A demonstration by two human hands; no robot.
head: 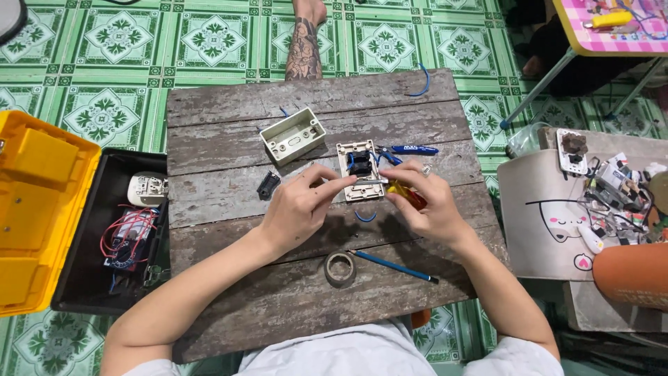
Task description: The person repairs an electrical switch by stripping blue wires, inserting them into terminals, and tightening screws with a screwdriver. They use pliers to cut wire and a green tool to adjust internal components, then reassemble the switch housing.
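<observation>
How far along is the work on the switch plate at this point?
Already out: the beige wall box lies empty beside the switch plate, and a black part lies loose. In hand: the left hand steadies the plate while the right hand works a yellow-handled screwdriver at it. The tape roll lies apart, near the blue pencil.

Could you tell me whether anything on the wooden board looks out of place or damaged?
Nothing looks broken. Short blue wire offcuts lie loose on the weathered wooden board, and the cream switch plate under the left hand and right hand lies with its back up, apart from the cream mounting box.
</observation>
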